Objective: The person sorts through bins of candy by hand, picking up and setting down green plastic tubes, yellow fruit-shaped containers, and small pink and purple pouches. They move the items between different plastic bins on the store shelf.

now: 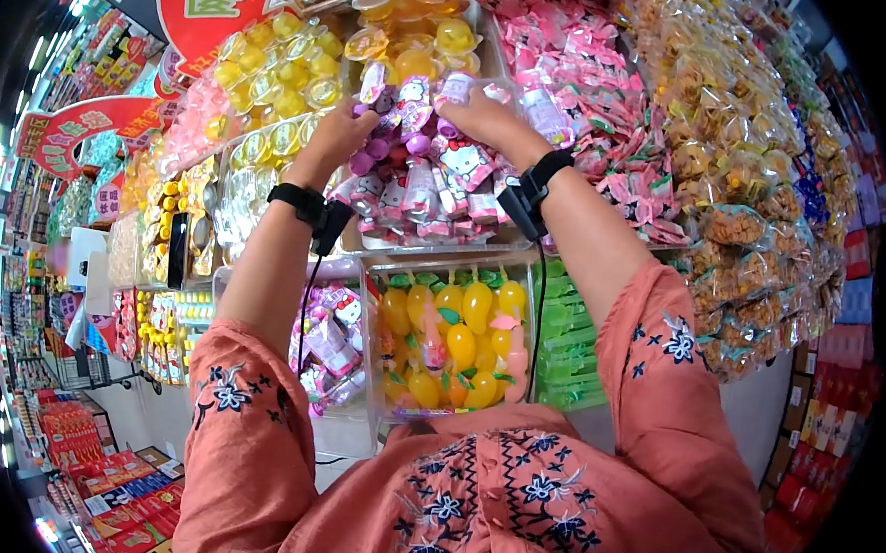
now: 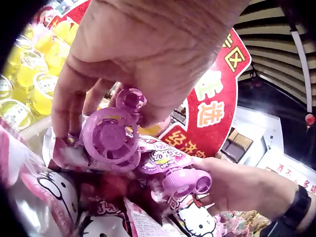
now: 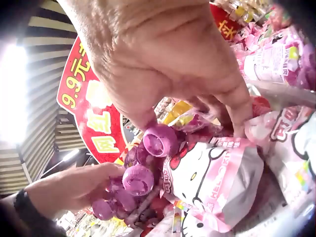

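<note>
Pink and white cat-print pouches with purple caps [image 1: 464, 162] fill a clear bin in the head view. At the bin's left part is my left hand [image 1: 340, 139]; in the left wrist view its fingers [image 2: 66, 106] curl down round a pouch beside a large purple cap [image 2: 111, 138]. My right hand [image 1: 486, 124] is at the right part; in the right wrist view it grips a cat-print pouch [image 3: 217, 175] from above, thumb beside a purple cap [image 3: 161, 140]. The fingertips are partly hidden among the pouches.
Yellow jelly cups [image 1: 284, 63] lie behind and left, pink packets [image 1: 574, 73] to the right, bagged brown snacks [image 1: 736, 227] farther right. Nearer the body are bins with mango-shaped items [image 1: 476, 308] and green packets [image 1: 565, 338]. Red signs [image 1: 212, 9] stand at the back left.
</note>
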`<action>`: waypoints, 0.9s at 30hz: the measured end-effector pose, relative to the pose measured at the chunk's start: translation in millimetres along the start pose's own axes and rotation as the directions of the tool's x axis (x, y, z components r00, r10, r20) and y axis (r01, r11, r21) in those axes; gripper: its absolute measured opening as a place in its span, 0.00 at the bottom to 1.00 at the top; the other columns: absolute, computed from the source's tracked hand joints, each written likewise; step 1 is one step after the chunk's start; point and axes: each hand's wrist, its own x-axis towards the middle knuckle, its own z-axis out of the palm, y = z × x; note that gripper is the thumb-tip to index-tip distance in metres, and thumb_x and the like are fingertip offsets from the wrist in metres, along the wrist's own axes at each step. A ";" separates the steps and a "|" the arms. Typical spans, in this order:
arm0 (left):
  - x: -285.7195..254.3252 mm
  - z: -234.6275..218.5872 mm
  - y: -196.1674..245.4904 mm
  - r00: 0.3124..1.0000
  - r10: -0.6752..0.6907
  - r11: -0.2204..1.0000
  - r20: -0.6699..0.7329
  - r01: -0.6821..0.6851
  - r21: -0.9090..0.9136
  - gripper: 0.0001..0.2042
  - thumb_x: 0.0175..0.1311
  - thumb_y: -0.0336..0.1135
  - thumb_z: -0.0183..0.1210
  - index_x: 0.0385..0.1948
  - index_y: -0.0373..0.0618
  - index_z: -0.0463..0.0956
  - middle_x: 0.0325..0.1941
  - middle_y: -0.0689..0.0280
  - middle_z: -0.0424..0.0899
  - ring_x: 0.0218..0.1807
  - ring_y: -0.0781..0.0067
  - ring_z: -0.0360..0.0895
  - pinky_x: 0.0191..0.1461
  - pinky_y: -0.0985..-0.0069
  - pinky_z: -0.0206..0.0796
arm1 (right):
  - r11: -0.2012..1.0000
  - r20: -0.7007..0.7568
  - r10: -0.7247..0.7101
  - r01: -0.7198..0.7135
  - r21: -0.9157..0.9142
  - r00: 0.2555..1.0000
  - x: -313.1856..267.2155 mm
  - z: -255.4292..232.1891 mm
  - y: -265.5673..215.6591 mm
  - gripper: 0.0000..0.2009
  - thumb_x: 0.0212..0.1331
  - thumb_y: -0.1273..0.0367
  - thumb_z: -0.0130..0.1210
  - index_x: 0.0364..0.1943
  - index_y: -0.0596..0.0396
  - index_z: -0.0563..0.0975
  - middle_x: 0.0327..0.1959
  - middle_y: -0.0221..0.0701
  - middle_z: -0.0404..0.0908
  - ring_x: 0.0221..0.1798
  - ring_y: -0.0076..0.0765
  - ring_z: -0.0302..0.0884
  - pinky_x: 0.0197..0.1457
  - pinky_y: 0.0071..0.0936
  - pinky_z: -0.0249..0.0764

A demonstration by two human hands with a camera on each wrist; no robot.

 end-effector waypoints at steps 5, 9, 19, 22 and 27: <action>-6.3 1.5 -0.1 1.000 -0.023 0.996 0.011 0.024 -0.083 0.24 0.62 0.47 0.54 0.56 0.43 0.72 0.30 0.66 0.77 0.28 0.73 0.75 0.31 0.73 0.71 | 0.956 0.064 -0.068 0.046 0.291 0.996 12.0 10.3 23.5 0.40 0.60 0.45 0.55 0.66 0.65 0.63 0.57 0.45 0.76 0.55 0.39 0.77 0.54 0.36 0.75; -20.7 2.6 2.5 0.994 -0.041 0.972 0.098 0.062 -0.226 0.25 0.62 0.47 0.54 0.60 0.47 0.69 0.35 0.66 0.77 0.34 0.74 0.75 0.34 0.72 0.72 | 0.892 0.249 0.060 -0.164 0.421 0.967 -30.2 -9.3 -16.7 0.38 0.58 0.45 0.55 0.68 0.51 0.62 0.61 0.39 0.73 0.60 0.42 0.73 0.47 0.54 0.77; 3.4 37.1 -11.0 0.980 0.158 0.984 -0.119 -0.166 -0.065 0.28 0.61 0.52 0.63 0.57 0.41 0.74 0.47 0.41 0.83 0.49 0.43 0.82 0.49 0.59 0.73 | 0.879 0.170 0.063 -0.135 0.458 0.983 -23.4 9.6 -12.8 0.46 0.55 0.48 0.60 0.70 0.62 0.54 0.57 0.44 0.75 0.55 0.41 0.78 0.46 0.48 0.79; -4.7 39.6 -4.1 0.972 0.180 0.976 -0.153 -0.196 -0.093 0.25 0.62 0.49 0.62 0.54 0.40 0.75 0.44 0.40 0.83 0.47 0.43 0.82 0.48 0.58 0.73 | 0.857 0.202 0.037 -0.135 0.497 0.979 -32.5 6.6 -12.7 0.54 0.55 0.44 0.61 0.75 0.59 0.42 0.64 0.48 0.67 0.60 0.47 0.72 0.48 0.51 0.78; -16.1 45.8 -17.1 0.945 0.285 0.933 -0.160 -0.312 -0.180 0.24 0.61 0.48 0.62 0.51 0.39 0.77 0.41 0.43 0.83 0.43 0.48 0.83 0.43 0.62 0.74 | 0.814 0.200 0.009 -0.123 0.567 0.980 -27.9 13.2 -1.4 0.47 0.58 0.51 0.61 0.74 0.54 0.47 0.61 0.41 0.70 0.54 0.38 0.76 0.43 0.44 0.79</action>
